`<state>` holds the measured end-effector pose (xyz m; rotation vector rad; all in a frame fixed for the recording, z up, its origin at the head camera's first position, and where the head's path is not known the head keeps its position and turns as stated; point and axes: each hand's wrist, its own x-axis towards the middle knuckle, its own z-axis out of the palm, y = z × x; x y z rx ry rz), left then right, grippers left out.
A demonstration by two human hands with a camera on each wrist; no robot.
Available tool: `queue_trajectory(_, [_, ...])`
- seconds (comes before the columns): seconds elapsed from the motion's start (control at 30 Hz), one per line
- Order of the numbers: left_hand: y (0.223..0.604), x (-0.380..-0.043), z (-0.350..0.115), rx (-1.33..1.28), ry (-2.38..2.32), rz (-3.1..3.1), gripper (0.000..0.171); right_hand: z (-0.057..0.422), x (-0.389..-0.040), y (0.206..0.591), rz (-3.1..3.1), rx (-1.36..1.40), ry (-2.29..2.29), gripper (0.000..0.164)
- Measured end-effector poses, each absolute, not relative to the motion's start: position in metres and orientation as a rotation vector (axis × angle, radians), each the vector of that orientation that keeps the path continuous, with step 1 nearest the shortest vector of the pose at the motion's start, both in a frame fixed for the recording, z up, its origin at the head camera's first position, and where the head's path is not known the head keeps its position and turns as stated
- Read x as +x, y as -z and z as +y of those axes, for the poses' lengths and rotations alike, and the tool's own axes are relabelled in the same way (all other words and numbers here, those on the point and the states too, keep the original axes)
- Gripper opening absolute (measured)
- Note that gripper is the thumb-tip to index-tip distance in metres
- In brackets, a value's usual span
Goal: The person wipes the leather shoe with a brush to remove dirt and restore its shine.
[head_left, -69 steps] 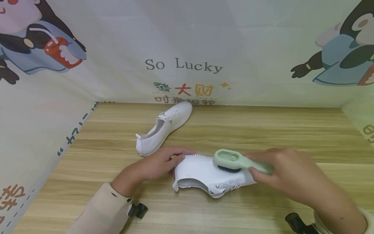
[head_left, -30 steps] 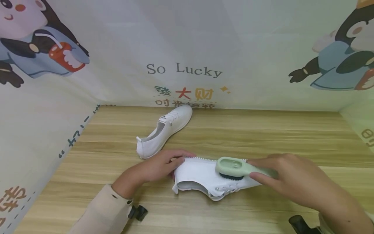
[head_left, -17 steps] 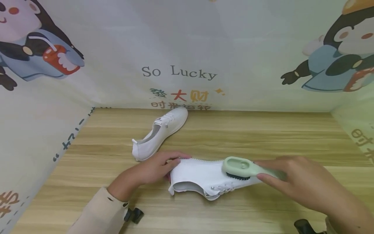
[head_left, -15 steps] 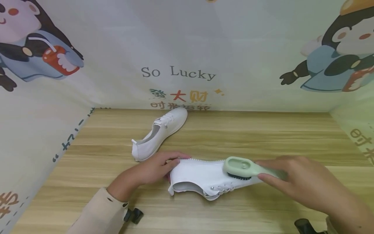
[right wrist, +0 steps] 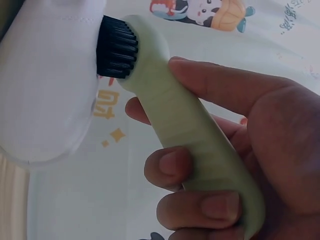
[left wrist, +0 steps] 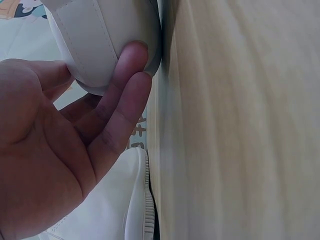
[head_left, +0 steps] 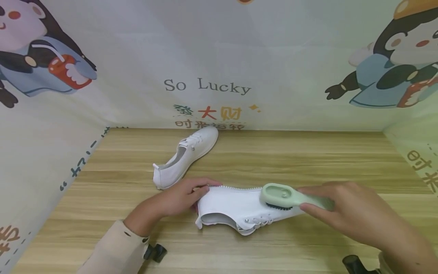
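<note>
A white lace-up shoe (head_left: 232,203) lies on its side, its opening facing me and its toe to the right. My left hand (head_left: 181,196) grips its heel; in the left wrist view the thumb and fingers (left wrist: 112,107) close around the heel end. My right hand (head_left: 345,201) holds a pale green brush (head_left: 278,195) by the handle, fingers wrapped round it in the right wrist view. Its dark bristles (right wrist: 117,47) press against the side of the shoe towards the toe.
The other white shoe (head_left: 186,158) stands behind, close to the back wall sheet. The wooden tabletop (head_left: 308,160) is bordered by printed sheets (head_left: 212,49). Black camera mounts sit at my left wrist (head_left: 155,252) and right wrist.
The brush has slid right along the side of the shoe towards the toe, then slightly back in the last half second. My left hand keeps its grip on the heel. The view shifted a little.
</note>
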<state>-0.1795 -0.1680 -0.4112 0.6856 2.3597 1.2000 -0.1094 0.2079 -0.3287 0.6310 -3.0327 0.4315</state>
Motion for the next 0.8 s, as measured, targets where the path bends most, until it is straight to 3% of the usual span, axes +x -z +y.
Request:
queue_trajectory(0.37, [0.413,-0.18,-0.17,0.676,-1.199,2.361,0.032,0.192,-0.112,0.335,-2.997,0.677,-0.465,0.039])
queue_trajectory(0.8, [0.412,-0.181,-0.169,0.679,-1.206,2.354,0.032,0.209,-0.11,0.329,-3.067,0.583,-0.406,0.042])
